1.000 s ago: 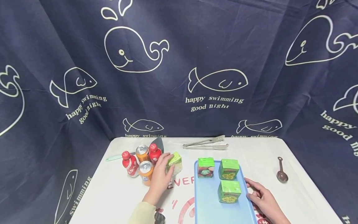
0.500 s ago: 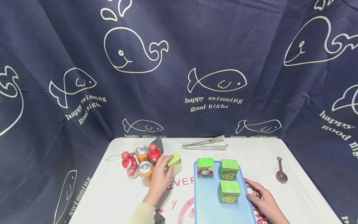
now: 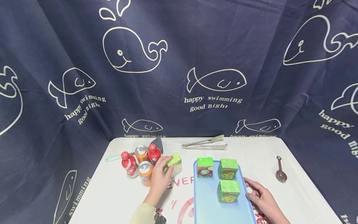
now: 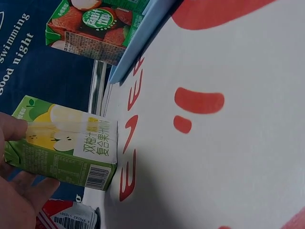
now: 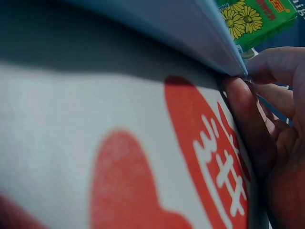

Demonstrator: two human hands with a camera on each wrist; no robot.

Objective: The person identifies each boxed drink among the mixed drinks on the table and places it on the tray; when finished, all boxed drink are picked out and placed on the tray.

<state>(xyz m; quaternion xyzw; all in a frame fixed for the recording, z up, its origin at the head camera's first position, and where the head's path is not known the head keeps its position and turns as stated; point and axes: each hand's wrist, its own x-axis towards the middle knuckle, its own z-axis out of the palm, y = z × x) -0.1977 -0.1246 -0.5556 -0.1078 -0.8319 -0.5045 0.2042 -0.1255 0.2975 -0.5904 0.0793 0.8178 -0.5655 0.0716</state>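
My left hand (image 3: 160,178) grips a light green and white juice carton (image 3: 175,165) by its upper part, thumb on one side and fingers on the other. In the left wrist view the carton (image 4: 66,143) stands on the table with fruit pictures and a barcode showing. Over on the right, my right hand (image 3: 261,197) pinches the side rim of a light blue tray (image 3: 207,208). The right wrist view shows thumb and fingers at the tray's edge (image 5: 205,33). Three green drink cartons stand on the tray: a reddish-fronted one (image 3: 205,167) and two with yellow flowers (image 3: 228,169).
Left of my left hand cluster two orange cans (image 3: 145,172) and two red bottles (image 3: 130,164). Behind them lies a spatula (image 3: 158,144) with a pale green handle. Metal tongs (image 3: 205,143) lie at the back, and a brown measuring spoon (image 3: 281,174) at the right.
Hardly anything differs. The view shifts very slightly; both hands keep their hold on the carton and the tray.
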